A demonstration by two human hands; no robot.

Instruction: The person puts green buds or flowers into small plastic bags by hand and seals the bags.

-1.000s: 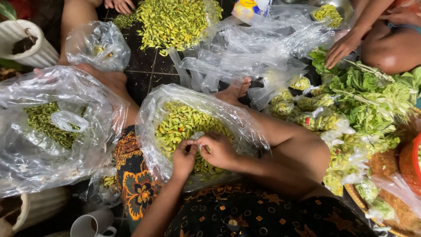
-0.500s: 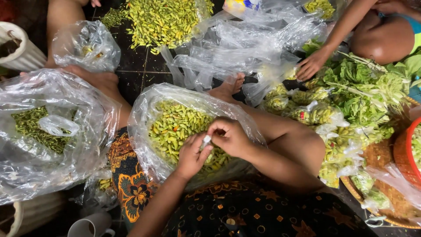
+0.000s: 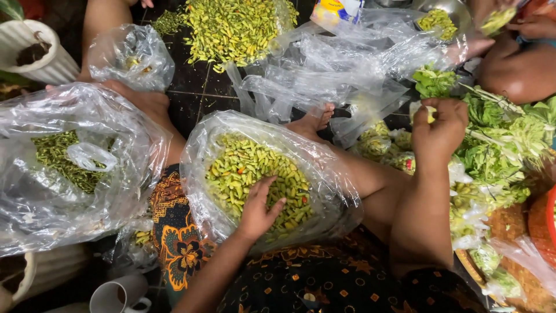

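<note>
A clear plastic bag of small green chilies rests on my lap between my legs. My left hand lies flat on the chilies inside it, fingers spread. My right hand is out to the right over a pile of leafy greens, fingers closed around a small pale yellow-green piece. My bare foot shows just beyond the bag.
A second clear bag with darker green stems lies at left. A loose heap of chilies and empty plastic bags cover the dark tiled floor ahead. Another person's arm is at top right. A white mug stands bottom left.
Both hands were together over the chili bag. My right hand has swung out right to the greens, and my left hand has dropped flat onto the chilies.
</note>
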